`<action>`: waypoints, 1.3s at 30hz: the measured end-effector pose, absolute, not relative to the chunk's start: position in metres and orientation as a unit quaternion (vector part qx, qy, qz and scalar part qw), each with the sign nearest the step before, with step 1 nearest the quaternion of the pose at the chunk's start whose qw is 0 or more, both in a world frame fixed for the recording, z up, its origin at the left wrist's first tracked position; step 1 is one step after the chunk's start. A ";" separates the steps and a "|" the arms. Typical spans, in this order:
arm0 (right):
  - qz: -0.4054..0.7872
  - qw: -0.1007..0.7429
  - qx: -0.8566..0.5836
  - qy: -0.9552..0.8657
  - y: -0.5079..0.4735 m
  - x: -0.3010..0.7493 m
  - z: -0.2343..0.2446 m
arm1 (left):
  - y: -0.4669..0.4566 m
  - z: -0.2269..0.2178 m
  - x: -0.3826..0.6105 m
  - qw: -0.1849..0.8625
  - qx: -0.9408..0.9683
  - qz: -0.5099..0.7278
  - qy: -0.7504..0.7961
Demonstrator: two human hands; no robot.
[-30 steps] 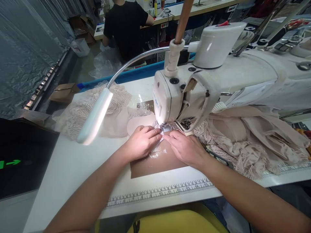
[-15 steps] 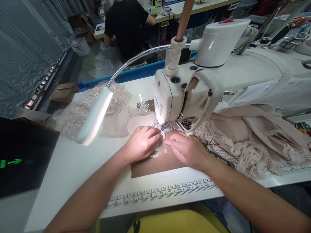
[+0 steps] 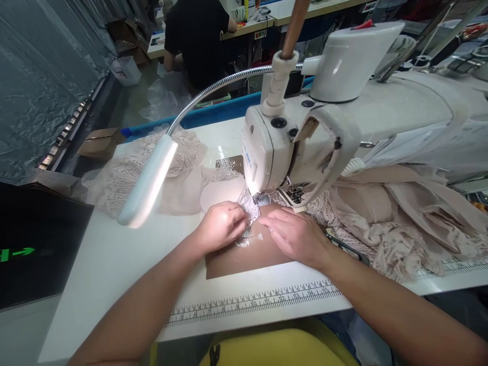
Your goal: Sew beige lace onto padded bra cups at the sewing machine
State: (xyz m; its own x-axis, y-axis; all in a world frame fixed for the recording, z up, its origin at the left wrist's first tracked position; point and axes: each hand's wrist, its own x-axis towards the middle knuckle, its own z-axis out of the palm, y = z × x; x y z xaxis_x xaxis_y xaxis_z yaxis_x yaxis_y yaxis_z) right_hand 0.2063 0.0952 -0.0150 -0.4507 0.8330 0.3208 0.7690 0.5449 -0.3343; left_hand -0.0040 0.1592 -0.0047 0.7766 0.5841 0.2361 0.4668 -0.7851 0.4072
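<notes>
My left hand (image 3: 224, 223) is closed, its curled fingers on the edge of pale lace fabric (image 3: 249, 206) just left of the needle. That lace runs under the presser foot of the white sewing machine (image 3: 263, 147). A smooth pale moulded cup (image 3: 221, 192) lies behind my left hand, joined to more lace. My right hand (image 3: 292, 234) rests on the brown sheet (image 3: 244, 262) right of the needle, fingers stretched towards the lace and the thumb a little apart. I see nothing held in it. The needle tip is too small to make out.
A lamp (image 3: 148, 183) on a bendy metal neck hangs over the left side. Lace garments (image 3: 396, 229) are heaped at the right, with more lace (image 3: 179, 152) at the left. A printed ruler (image 3: 251, 305) runs along the front edge. Another person (image 3: 196, 46) sits beyond.
My left hand has drawn back slightly left from the needle, and more lace shows between it and the presser foot. My right hand stays almost in place. The machine appears slightly farther right in view.
</notes>
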 end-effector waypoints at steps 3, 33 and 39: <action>0.063 0.193 -0.478 -0.855 0.096 0.203 -0.013 | 0.158 -0.003 -0.003 0.216 0.908 0.182 0.311; 0.050 0.209 -0.481 -0.850 0.095 0.208 -0.015 | 0.155 -0.012 -0.007 0.065 0.966 0.126 0.218; -0.006 0.154 -0.491 -0.858 0.097 0.204 -0.015 | 0.154 -0.010 -0.007 0.063 0.965 0.126 0.223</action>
State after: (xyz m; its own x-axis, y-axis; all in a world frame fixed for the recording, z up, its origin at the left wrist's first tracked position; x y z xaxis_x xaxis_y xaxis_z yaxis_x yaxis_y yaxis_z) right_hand 0.2038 0.0974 -0.0145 -0.4712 0.8400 0.2689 0.8435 0.5183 -0.1410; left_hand -0.0071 0.1541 -0.0098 0.8692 0.4452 0.2151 0.4136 -0.8931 0.1772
